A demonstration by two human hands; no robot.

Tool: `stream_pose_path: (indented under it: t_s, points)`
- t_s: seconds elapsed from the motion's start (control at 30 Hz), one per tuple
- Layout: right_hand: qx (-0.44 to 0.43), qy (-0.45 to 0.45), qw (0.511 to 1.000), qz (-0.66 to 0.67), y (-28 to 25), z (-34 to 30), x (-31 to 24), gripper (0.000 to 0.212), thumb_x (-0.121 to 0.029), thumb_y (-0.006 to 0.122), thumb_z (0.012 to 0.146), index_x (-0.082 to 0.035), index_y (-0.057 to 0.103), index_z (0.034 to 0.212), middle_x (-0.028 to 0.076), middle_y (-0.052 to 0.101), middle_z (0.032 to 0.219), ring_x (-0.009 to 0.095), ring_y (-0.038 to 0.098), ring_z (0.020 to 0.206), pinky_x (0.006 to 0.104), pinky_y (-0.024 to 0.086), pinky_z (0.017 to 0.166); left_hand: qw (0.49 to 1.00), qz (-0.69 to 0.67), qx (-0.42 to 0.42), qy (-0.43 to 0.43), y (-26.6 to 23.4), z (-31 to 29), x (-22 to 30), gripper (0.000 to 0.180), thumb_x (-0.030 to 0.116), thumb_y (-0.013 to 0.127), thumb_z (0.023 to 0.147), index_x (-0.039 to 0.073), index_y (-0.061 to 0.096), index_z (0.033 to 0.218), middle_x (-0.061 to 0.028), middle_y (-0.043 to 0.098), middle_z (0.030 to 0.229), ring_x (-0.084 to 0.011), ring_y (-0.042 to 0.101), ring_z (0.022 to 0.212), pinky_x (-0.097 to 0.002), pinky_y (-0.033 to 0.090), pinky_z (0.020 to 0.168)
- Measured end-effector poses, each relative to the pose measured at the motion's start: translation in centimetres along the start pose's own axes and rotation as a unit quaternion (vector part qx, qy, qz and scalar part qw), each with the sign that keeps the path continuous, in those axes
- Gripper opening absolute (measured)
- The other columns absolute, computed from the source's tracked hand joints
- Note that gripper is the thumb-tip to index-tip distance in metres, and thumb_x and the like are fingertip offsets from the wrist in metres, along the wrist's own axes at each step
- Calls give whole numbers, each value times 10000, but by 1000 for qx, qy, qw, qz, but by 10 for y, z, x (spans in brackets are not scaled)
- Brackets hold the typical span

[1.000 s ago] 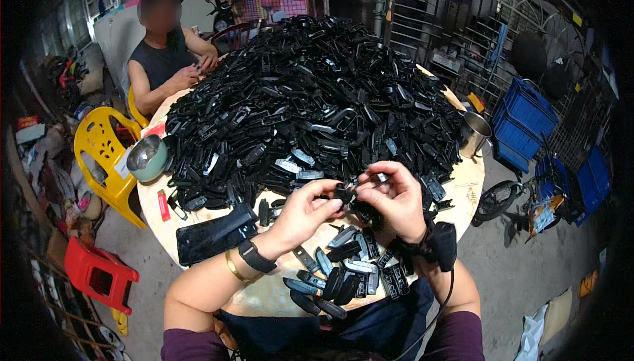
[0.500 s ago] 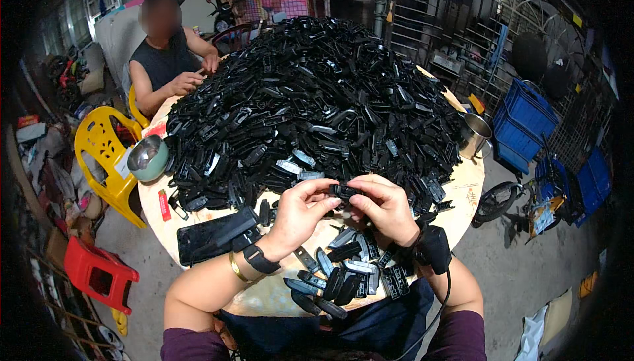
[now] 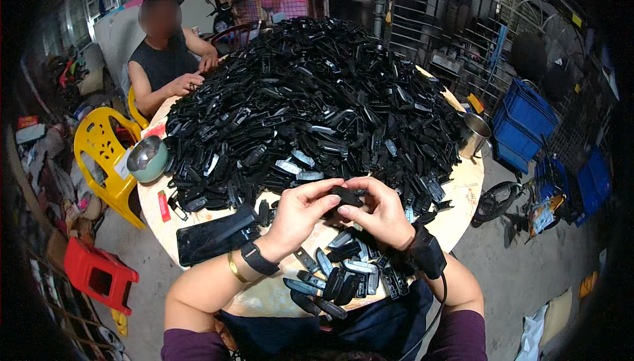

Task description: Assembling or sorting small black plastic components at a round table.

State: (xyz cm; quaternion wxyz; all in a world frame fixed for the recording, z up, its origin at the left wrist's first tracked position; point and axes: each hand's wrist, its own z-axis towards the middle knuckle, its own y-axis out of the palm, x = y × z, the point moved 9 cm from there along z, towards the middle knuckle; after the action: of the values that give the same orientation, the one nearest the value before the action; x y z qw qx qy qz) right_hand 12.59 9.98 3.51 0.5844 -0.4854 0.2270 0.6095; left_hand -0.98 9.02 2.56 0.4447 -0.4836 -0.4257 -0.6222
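A small black plastic casing (image 3: 347, 196), oblong like a key-fob shell, is held in front of me above the near part of the table. My left hand (image 3: 297, 217) pinches its left end between thumb and fingertips. On its right end the thumb and fingers of my right hand (image 3: 383, 214) are closed too. Just below my hands lies a loose group of finished-looking black and grey casings (image 3: 343, 274). Beyond them rises a large heap of similar black casings (image 3: 317, 103). A dark flat phone-like slab (image 3: 208, 237) rests left of my left wrist.
The round table (image 3: 154, 201) carries a green-and-steel bowl (image 3: 148, 158) at left and a metal mug (image 3: 475, 135) at right. A co-worker (image 3: 162, 61) sits at the far left. Yellow chair (image 3: 99, 153), red stool (image 3: 99, 275) and blue crates (image 3: 525, 120) stand around on the floor.
The casing has been turned between my fingers, so a broader dark side shows. My right hand has shifted slightly left and down. The co-worker's hands have moved a little.
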Motion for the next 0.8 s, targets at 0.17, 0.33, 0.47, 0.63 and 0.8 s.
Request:
stream_pose_path:
  t_s: [0.17,0.33,0.47,0.63,0.8]
  points:
    - [-71,-80,993,-55,6,-2,-23,278,-198,725,807,18,662,970,120,657,817,170,603,622,277,455,550,993,99,-58,41,3,-1,18,272,-19,568,872,-21,630,1137,-110,664,1093,-142,624,974,-260,501,859]
    - [-65,-137,980,-131,2,-5,-33,274,-176,722,791,3,676,993,131,677,814,187,664,719,281,509,638,993,88,-66,50,9,-5,26,255,-17,584,856,-16,652,1101,-90,677,1039,-138,628,942,-253,503,838]
    - [-105,57,993,9,-26,6,-2,240,-156,633,845,15,666,1011,127,674,816,140,642,691,276,500,619,983,138,-94,74,19,-6,40,258,9,638,826,-14,659,1082,-105,684,1005,-161,640,914,-269,506,802]
    - [-49,38,947,-315,-55,7,-6,370,-395,690,782,-28,695,735,154,620,602,295,633,566,361,493,541,883,271,-312,223,68,-34,43,360,157,771,744,12,672,1059,-116,682,965,-248,637,886,-349,502,791]
    - [-127,-6,903,-411,-23,-2,-11,339,-354,707,737,-49,691,885,177,650,697,345,649,681,425,519,632,902,227,-317,187,65,-25,25,269,116,717,787,28,679,1038,-119,676,1028,-261,633,930,-365,487,824]
